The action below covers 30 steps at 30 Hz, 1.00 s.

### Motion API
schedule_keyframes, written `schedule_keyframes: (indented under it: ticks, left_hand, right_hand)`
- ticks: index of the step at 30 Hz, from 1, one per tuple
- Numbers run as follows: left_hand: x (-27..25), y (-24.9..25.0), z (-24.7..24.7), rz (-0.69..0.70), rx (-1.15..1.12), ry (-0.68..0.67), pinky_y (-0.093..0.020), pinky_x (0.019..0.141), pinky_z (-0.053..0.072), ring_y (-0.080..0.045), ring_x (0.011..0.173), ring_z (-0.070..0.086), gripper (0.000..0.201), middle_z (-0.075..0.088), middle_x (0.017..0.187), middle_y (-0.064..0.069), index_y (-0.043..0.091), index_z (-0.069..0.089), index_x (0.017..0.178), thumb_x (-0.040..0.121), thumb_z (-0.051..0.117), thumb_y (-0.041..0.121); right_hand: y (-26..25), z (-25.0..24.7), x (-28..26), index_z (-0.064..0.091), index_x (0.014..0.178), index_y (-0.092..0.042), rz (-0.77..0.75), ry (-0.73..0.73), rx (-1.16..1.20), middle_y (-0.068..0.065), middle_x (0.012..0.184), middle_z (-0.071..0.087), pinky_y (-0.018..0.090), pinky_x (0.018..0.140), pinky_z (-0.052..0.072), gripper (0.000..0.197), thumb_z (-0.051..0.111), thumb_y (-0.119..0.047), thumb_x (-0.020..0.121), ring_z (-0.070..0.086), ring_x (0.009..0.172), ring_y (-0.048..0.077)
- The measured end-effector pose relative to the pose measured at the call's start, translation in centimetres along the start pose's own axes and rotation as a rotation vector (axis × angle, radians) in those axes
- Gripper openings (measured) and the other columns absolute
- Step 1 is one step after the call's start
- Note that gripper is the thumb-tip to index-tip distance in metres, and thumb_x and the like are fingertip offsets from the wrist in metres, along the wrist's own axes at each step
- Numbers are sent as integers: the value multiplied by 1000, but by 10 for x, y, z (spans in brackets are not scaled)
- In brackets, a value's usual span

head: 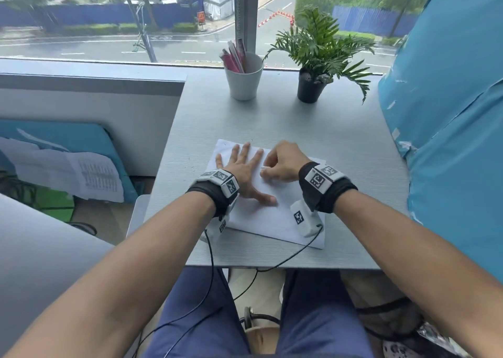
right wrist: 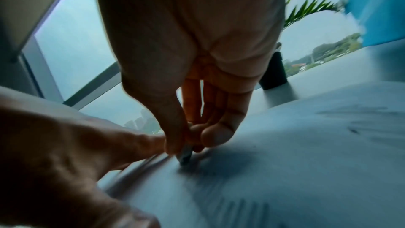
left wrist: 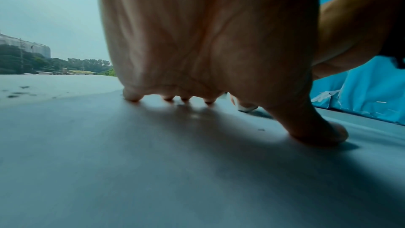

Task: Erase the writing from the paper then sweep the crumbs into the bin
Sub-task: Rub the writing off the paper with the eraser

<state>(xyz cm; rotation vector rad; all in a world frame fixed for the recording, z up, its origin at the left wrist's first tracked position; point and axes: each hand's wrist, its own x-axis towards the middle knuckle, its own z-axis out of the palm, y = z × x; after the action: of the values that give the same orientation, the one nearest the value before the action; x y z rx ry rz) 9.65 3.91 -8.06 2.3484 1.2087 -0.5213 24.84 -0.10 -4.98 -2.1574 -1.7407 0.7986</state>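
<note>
A sheet of paper (head: 261, 216) lies on the grey desk (head: 340, 129). The left hand (head: 246, 171) presses flat, fingers spread, beside the grip. The right hand (head: 283, 164) pinches what seems a small eraser (right wrist: 185, 158), tip down on the sheet. Short, firm strokes away from the bracing fingers should avoid creasing.

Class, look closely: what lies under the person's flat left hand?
The white paper lies under the left hand, on the grey table. Whether any writing remains beneath the palm cannot be seen; the hand covers it.
</note>
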Motion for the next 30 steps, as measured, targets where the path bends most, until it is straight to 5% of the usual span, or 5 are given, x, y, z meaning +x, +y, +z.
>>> schedule_keyframes:
  ticks: [12,15,20,28,30]
  left_hand:
    - [-5,4,-3,-44,-1,-21,-71,111,-11,-30,144,-34,146,-40,156,0,42,-25,150,45,62,95]
    - [-5,2,-3,-45,-11,-26,-71,110,-13,-30,144,-35,147,-40,156,0,42,-26,150,44,61,96]
    - [-6,4,-3,-49,-2,-26,-71,111,-11,-29,144,-34,148,-40,156,1,42,-26,150,44,62,96]
    - [-7,5,-1,-60,15,6,-70,112,-11,-27,146,-32,152,-37,158,2,33,-25,152,44,61,96]
    - [-8,4,-1,-54,14,1,-70,112,-12,-27,145,-33,152,-38,157,2,33,-26,152,44,59,97]
  right_hand:
    - [2,-10,7,78,77,-10,14,59,-20,1,71,70,21,62,45,14,79,-23,74,62,68,11]
    - [-11,1,-2,72,68,0,-69,-77,-97,10,61,65,29,54,46,21,75,-20,72,53,56,16]
    - [-6,-11,17,79,80,-14,60,104,-4,-3,70,68,18,65,47,14,81,-26,72,60,68,7]
    - [-12,-3,13,78,76,-14,46,123,34,0,71,71,18,62,42,11,77,-24,74,61,66,10]
    - [-17,-1,5,75,70,-13,-5,-16,-32,-1,63,67,19,57,42,8,76,-21,73,59,57,9]
